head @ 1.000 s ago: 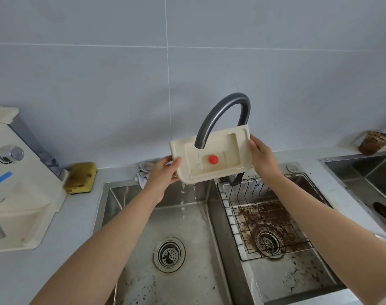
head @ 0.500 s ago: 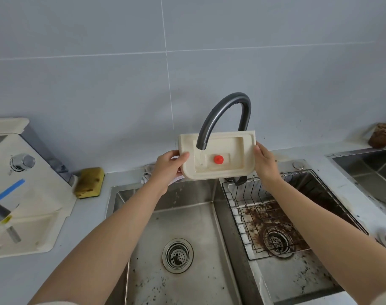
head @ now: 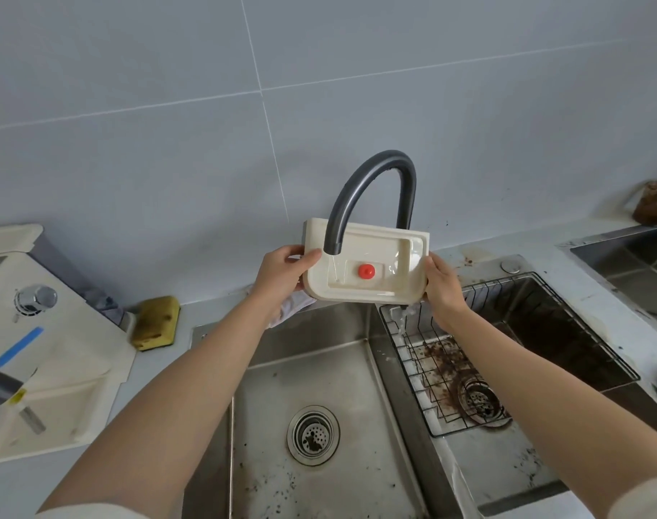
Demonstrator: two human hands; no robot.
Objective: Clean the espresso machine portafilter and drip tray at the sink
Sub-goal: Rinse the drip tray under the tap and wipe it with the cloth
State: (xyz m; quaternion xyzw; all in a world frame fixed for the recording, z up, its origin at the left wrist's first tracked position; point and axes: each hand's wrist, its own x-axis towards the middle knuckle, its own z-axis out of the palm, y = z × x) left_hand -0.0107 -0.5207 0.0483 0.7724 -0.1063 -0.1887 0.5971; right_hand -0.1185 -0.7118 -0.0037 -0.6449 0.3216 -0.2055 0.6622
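Drip tray: you hold the cream drip tray [head: 383,252] in the air at the far side of the sink, over the divider between the two basins. Its hollow face is turned towards you and its far edge sits higher than its near edge.
Left hand: your left hand [head: 282,273] grips the tray's left end. The thumb [head: 312,256] lies on the upper face just beside the spout, and the other fingers curl behind, out of sight.
Right hand: your right hand [head: 443,282] grips the tray's right end at its near corner, with the fingers wrapped round the edge. You cannot see how they lie underneath.
Tray against grip: the tray spans the gap between your hands, each hand holding one short end and the whole middle left free.
Red knob: a red knob [head: 366,271] stands in the tray's recess, about midway between your hands.
Tap: the dark grey arched tap [head: 375,170] crosses in front of the tray's left half. A thin stream [head: 334,269] falls into the recess just left of the knob.
Run-off: water [head: 401,316] spills from the tray's near right corner, just beside your right wrist, onto the wire rack [head: 544,312].
Right basin: the right basin [head: 506,466] holds the rack, with brown coffee grounds [head: 443,368] spread under it.
Left basin: the left basin [head: 267,406] lies below your left forearm, flecked with grounds.
Counter, left: a yellow sponge [head: 156,322] lies beside the cream espresso machine [head: 57,361].
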